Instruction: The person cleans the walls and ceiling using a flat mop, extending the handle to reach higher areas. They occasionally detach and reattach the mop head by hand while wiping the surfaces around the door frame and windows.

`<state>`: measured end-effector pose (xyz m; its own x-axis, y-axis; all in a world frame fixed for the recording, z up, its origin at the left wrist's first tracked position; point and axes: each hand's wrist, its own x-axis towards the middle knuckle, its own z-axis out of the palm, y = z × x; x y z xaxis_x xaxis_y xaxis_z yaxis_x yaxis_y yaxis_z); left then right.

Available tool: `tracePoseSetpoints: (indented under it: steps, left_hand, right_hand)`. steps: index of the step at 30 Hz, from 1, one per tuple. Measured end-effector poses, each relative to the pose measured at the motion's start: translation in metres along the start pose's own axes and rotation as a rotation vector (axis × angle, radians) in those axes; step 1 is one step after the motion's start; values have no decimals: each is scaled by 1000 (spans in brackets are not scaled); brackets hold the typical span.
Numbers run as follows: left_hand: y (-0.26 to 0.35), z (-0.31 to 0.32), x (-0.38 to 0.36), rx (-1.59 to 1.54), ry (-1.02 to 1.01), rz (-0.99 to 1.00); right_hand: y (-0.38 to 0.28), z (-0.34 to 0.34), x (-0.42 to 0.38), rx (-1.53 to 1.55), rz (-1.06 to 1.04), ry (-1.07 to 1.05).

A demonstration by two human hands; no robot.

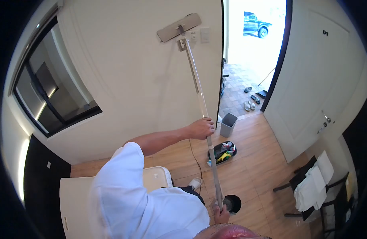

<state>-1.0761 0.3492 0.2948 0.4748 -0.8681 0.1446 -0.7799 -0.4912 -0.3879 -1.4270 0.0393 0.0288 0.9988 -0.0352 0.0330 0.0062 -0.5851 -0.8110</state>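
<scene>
A flat mop with a long pale pole slants up across the view. Its rectangular head is raised against the white wall, beside the light switch plates. My left hand is wrapped round the middle of the pole, with the arm stretched forward. Lower down, close to my body, my right hand grips the pole's bottom end. A dark round bucket stands on the floor right beside that hand.
A black caddy of bottles and a grey bin stand on the wood floor. A cord runs nearby. The white door stands open, slippers outside. Chairs with white cloths are at right, a window at left.
</scene>
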Motion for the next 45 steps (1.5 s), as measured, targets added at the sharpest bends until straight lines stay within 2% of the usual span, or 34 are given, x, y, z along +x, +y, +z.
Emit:
tracePoseSetpoints:
  steps: [5,8,13,16,18,20,21,22,23,24,26,27,31,33,37,39,40,41,42,44,45]
  left_hand:
    - [-9,13,4,18,-37,30]
    - [-18,14,7,43,-52,17]
    - [-47,-8,3,123,-84,19]
    - [-57,-25,1,156,-22,3]
    - [-44,-30,0,192,218,79]
    - [-20,-25,-4,54,260,250]
    - [-26,-22,-5,71,268,253]
    - [-35,-20,-2,107,150,171]
    - [-48,-18,4,145,38,87]
    - [-65,-26,15,168,55,92]
    - [-102,-54,21,319,182,23]
    - [-121,-76,28,348,316,46]
    - [-184,-128,40,428,400,114]
    - [-208,-147,38,388,392,122]
    - [-247,-198,33,362,347,52]
    - [-265,-228,40,417,400,4]
    - [-271,-244,44,459,452,-47]
    - [-260,-262,49,512,491,-141]
    - [-259,-269,53,529,498,-131]
    - [-259,-278,62,628,608,50]
    - [-255,-288,64,595,535,22]
  right_hand:
    - [16,8,23,79,40,-109]
    - [17,15,31,56,-36,-16]
    - [1,45,58,138,-87,-2]
    - [-6,62,76,135,-134,38]
    - [-7,66,89,88,-125,45]
    - [-5,68,95,106,-86,-3]
    - [-6,68,100,119,-34,-60]
    - [-13,67,107,116,-49,-43]
    - [-23,68,114,136,-78,-17]
    - [-36,64,124,160,-108,11]
    - [-98,27,150,222,-126,19]
    - [-122,15,161,281,-135,12]
    - [-125,17,198,368,-263,-27]
    - [-124,32,225,545,-263,-189]
    - [-189,24,261,590,-194,-300]
    - [-204,37,288,533,-547,70]
    - [-211,35,301,539,-563,77]
    - [-220,18,316,470,-497,97]
    - [-246,-7,324,402,-429,122]
    - [-319,-75,329,496,-414,16]
    - [-350,-103,331,519,-370,-75]
